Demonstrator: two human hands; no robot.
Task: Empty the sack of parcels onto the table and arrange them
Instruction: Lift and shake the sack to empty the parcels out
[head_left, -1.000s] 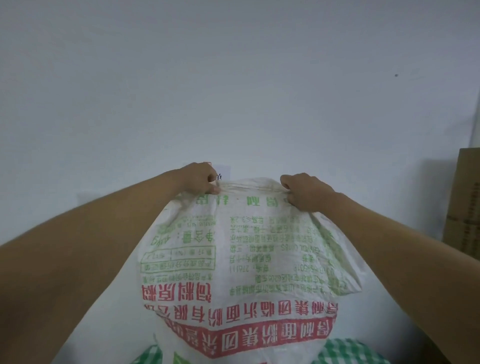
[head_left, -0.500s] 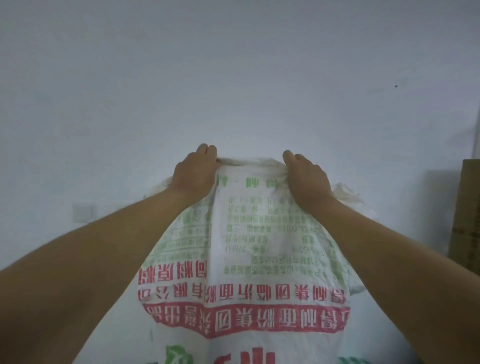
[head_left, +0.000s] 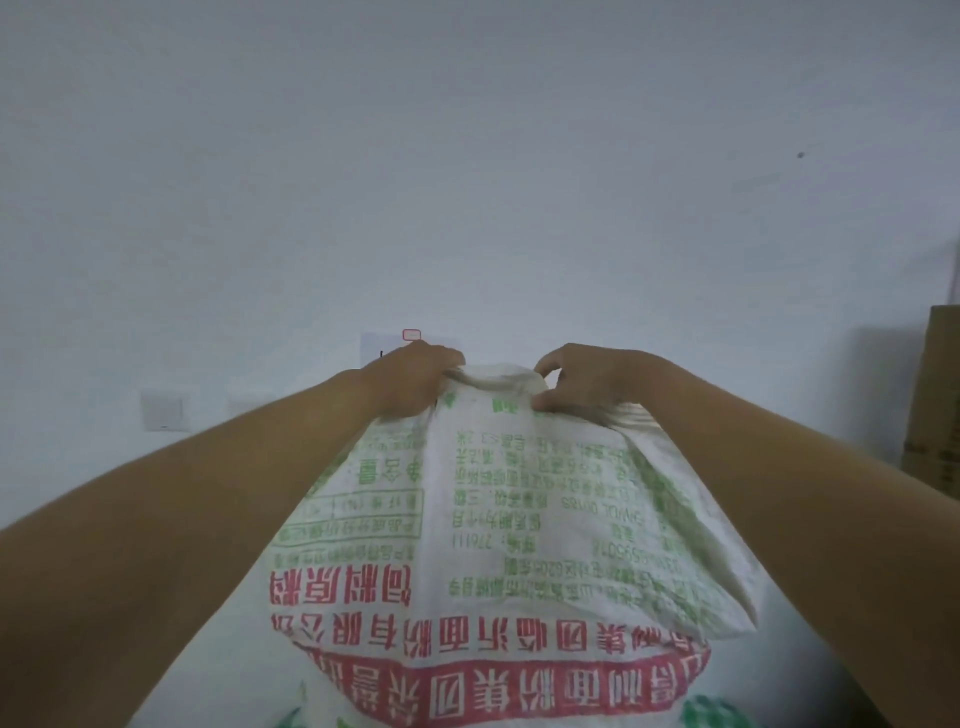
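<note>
1. Head view: a white woven sack (head_left: 498, 545) is held up in front of a pale wall (head_left: 467, 156), filling the lower middle of the picture. Its green and red printing is seen upside down, and its lower part is cut off by the bottom edge.
2. The upper edge of the sack is bunched into a crumpled ridge between the two hands.
3. The left hand (head_left: 415, 382) is closed on the left end of that ridge, the fingers curled over the cloth and the knuckles turned toward the wall.
4. The right hand (head_left: 587, 379) is closed on the right end of the ridge; the cloth is pinched between the thumb and the bent fingers, and a small gap is seen inside the curl of the fingers.
5. Both bare forearms are stretched forward from the lower corners, one along each side of the sack.
6. The sack's sides spread out wide below the hands, and a loose corner hangs out at the right under the right forearm.
7. What the sack holds cannot be told, and no parcels are seen.
8. On the wall, a white switch plate (head_left: 165, 410) is seen at the left, and a small red-edged label (head_left: 411, 334) just above the left hand.
9. A brown cardboard box (head_left: 935, 410) is partly seen at the right edge.
10. A patch of green-and-white check cloth (head_left: 714, 713) shows beside the sack at the bottom right.
</note>
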